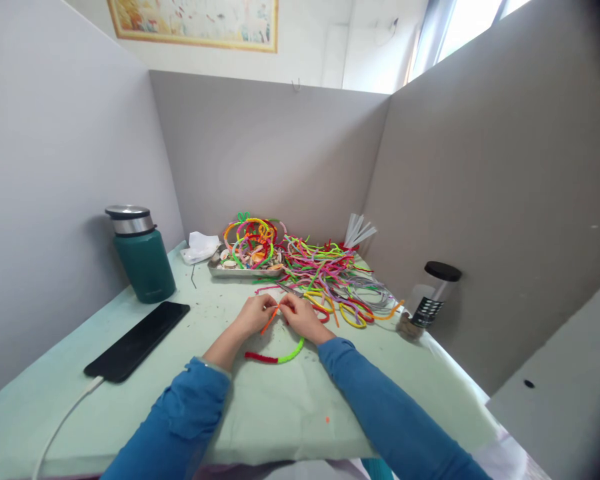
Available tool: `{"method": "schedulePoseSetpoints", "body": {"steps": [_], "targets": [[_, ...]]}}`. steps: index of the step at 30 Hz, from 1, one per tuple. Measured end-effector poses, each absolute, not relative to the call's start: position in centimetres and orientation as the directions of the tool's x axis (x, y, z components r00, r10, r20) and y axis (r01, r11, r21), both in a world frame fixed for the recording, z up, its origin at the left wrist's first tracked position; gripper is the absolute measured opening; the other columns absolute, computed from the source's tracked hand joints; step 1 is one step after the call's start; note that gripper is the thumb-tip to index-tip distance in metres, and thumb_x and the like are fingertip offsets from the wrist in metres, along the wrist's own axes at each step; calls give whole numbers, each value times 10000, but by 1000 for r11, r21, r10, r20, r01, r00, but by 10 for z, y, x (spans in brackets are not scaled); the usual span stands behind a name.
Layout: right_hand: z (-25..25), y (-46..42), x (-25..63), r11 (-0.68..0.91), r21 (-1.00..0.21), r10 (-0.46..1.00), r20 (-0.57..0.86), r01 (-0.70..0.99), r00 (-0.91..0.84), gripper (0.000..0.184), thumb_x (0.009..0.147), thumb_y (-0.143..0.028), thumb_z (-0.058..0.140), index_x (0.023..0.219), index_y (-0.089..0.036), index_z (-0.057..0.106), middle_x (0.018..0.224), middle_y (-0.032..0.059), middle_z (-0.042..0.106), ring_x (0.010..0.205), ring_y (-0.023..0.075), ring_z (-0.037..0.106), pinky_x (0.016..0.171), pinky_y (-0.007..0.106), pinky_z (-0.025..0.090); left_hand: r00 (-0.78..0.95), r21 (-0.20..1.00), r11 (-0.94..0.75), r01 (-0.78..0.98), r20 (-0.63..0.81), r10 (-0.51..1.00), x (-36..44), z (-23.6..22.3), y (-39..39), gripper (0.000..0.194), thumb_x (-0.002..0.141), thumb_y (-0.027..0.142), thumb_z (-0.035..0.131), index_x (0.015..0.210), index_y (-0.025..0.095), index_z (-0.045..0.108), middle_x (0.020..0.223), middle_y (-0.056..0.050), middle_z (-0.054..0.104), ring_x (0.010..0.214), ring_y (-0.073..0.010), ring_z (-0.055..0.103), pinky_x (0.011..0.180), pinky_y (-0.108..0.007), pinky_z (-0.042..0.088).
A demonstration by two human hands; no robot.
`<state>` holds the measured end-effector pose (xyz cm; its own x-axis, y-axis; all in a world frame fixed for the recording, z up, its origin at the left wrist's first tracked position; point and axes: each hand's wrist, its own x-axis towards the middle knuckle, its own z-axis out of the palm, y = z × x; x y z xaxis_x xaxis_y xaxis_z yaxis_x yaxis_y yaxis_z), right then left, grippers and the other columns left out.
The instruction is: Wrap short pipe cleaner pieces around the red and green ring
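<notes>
Lying at left is a black phone (pixel 137 341); next, the left hand (pixel 253 315) pinches an orange pipe cleaner (pixel 269 322) by its upper end, its tail slanting down between the hands. It should be light, fuzzy and bendy, best held near that end. A red-and-green strip (pixel 279 360) curves below. The right hand (pixel 301 317) closes its fingertips there too.

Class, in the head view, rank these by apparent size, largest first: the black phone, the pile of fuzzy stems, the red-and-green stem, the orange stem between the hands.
1. Pile of fuzzy stems
2. Black phone
3. Red-and-green stem
4. Orange stem, counting only its visible part
</notes>
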<state>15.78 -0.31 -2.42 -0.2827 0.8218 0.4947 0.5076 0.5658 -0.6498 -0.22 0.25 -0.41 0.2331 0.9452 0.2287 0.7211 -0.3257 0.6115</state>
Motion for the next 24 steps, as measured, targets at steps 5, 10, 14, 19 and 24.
{"method": "schedulePoseSetpoints", "body": {"steps": [5, 10, 14, 19, 24], "targets": [[-25, -2, 157, 565, -641, 821, 497, 519, -280, 115, 805, -216, 459, 788, -190, 570, 664, -18, 583, 617, 123, 499, 553, 214, 331, 263, 552, -365, 750, 257, 930, -2, -3, 0, 152, 706, 197, 529, 805, 166, 640, 796, -32, 666, 740, -142, 561, 662, -223, 387], [-25, -3, 157, 553, -656, 830, 488, 514, -270, 108, 792, -192, 463, 766, -191, 568, 661, -16, 586, 613, 121, 500, 554, 211, 328, 301, 483, -412, 773, 291, 908, -2, -3, -3, 170, 693, 155, 517, 820, 180, 627, 775, -23, 652, 718, -142, 556, 634, -218, 367], [-24, -4, 157, 554, -666, 830, 487, 498, -272, 105, 787, -184, 462, 764, -189, 564, 659, -18, 583, 608, 119, 495, 545, 207, 320, 325, 487, -445, 752, 312, 893, -2, -1, -4, 131, 706, 199, 540, 810, 184, 619, 790, -23, 654, 720, -141, 556, 637, -218, 362], [-26, -2, 157, 562, -664, 825, 495, 493, -273, 115, 800, -188, 445, 769, -192, 556, 659, -23, 575, 609, 119, 495, 548, 209, 321, 333, 509, -465, 724, 332, 882, -3, -2, -2, 122, 738, 225, 530, 802, 181, 624, 780, -22, 654, 712, -134, 553, 646, -217, 368], [-26, -1, 158, 562, -669, 825, 492, 487, -277, 129, 818, -203, 427, 746, -192, 534, 610, -30, 545, 588, 118, 478, 541, 209, 308, 315, 538, -447, 714, 324, 892, -4, -5, 0, 130, 754, 228, 515, 790, 176, 629, 781, -19, 657, 714, -130, 552, 648, -216, 369]]}}
